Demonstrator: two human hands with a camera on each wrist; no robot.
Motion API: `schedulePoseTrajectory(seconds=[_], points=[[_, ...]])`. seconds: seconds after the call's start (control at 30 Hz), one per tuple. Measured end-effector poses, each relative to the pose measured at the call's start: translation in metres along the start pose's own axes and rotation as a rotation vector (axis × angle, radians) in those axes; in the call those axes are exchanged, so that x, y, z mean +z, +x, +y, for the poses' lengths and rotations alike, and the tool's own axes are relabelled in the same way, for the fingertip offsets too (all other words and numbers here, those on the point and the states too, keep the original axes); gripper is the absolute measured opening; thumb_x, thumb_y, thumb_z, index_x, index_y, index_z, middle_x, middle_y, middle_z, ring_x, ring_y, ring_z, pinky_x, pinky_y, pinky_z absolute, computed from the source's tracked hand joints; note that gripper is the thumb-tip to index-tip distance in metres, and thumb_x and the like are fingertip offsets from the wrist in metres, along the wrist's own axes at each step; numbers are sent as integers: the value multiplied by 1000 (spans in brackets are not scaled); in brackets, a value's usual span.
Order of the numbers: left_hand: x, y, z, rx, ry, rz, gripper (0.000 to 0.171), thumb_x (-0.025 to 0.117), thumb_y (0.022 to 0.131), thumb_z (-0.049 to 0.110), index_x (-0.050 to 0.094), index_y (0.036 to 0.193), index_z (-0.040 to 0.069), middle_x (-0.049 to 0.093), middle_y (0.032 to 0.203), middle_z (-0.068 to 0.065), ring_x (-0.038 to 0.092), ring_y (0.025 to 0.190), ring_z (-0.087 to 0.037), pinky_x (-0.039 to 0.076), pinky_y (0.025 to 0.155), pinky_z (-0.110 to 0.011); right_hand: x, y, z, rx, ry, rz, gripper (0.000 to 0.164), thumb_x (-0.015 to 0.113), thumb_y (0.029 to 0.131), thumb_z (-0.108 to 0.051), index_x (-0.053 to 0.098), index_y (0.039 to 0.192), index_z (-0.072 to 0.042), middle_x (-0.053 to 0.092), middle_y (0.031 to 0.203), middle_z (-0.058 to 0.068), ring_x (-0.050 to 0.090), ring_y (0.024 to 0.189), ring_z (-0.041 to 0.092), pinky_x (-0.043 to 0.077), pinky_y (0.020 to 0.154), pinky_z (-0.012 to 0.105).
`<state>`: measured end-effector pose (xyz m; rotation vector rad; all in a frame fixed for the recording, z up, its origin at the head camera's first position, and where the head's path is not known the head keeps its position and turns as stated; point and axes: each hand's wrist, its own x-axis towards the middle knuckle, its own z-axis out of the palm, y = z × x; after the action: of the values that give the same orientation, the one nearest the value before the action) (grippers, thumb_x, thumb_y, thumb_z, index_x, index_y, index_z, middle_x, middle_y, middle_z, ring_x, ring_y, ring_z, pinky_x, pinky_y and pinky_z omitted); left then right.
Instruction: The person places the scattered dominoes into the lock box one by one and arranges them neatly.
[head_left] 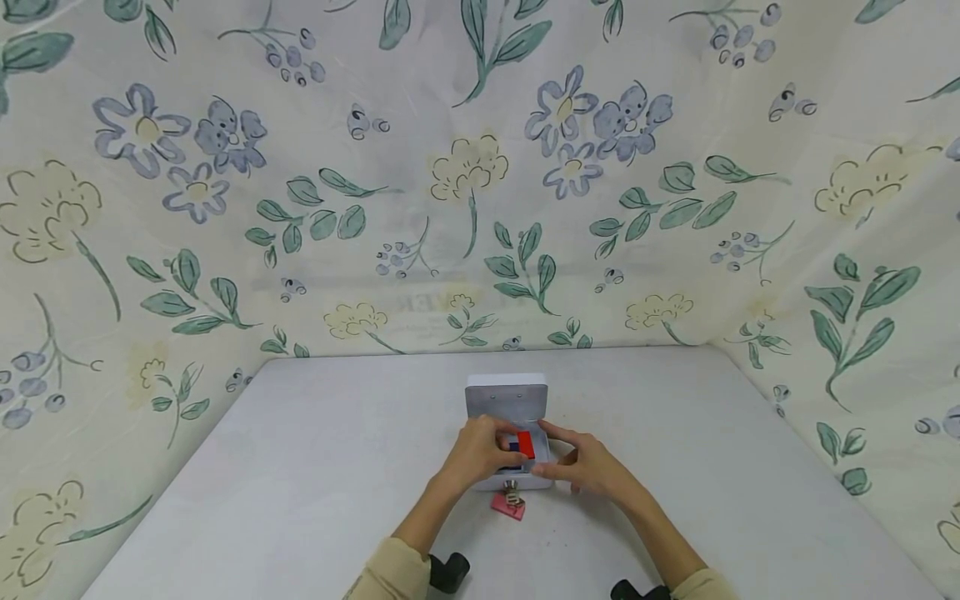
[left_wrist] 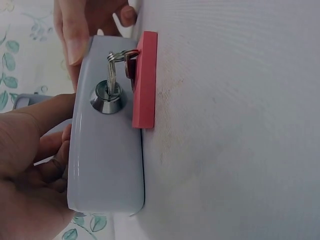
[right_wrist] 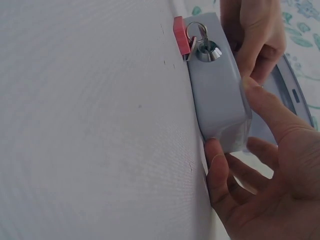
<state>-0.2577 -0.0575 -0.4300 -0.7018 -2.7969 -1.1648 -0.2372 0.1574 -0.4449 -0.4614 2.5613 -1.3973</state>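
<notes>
Sleeves: two cuffs are seen at the bottom edge of the head view, forearms stretched over the table (head_left: 225, 500).
Box: a small grey box (head_left: 507, 417) is set mid-table, lid raised, key (left_wrist: 113, 75) in the front lock, pink tag (left_wrist: 145, 80) lying on the table.
Left hand: the left hand (head_left: 480, 454) is curled over the box's left rim, gripping it beside a red block (head_left: 526, 444) inside.
Right hand: the right hand (head_left: 588, 467) is clasped round the box's right corner.
Risk: the lid may well be dropped onto fingers hooked over the rim.
Risk: the block could be knocked askew or jammed if the box is nudged.
</notes>
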Motion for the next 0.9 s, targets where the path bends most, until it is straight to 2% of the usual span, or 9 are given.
schedulePoseTrajectory(seconds=[0.23, 0.5, 0.77, 0.9], points=[[3, 3, -1, -3, 0, -15, 34, 82, 79, 16, 74, 109, 3, 49, 58, 4, 45, 54, -6, 36, 48, -16, 0, 0, 0, 0, -1, 5, 79, 76, 84, -36, 40, 151, -16, 68, 103, 13, 57, 60, 16, 49, 53, 28], [4, 4, 0, -18, -11, -28, 37, 82, 78, 14, 73, 110, 0, 49, 56, 5, 43, 51, -5, 35, 47, -16, 1, 0, 2, -5, 7, 5, 79, 76, 84, -37, 40, 151, -17, 63, 123, 19, 57, 61, 16, 48, 53, 27], [9, 8, 0, -18, -12, -44, 35, 82, 78, 13, 73, 108, -2, 51, 55, 5, 44, 50, -4, 36, 46, -15, 1, 0, 1, -3, 14, 0, 79, 76, 84, -37, 40, 151, -16, 62, 123, 18, 56, 60, 16, 48, 52, 28], [11, 10, -1, -33, -12, -48, 34, 82, 78, 12, 73, 107, -2, 53, 56, 3, 46, 51, -6, 38, 47, -16, 0, 0, 1, 3, 9, 5, 79, 76, 84, -37, 40, 151, -16, 65, 117, 17, 57, 62, 16, 48, 53, 28]])
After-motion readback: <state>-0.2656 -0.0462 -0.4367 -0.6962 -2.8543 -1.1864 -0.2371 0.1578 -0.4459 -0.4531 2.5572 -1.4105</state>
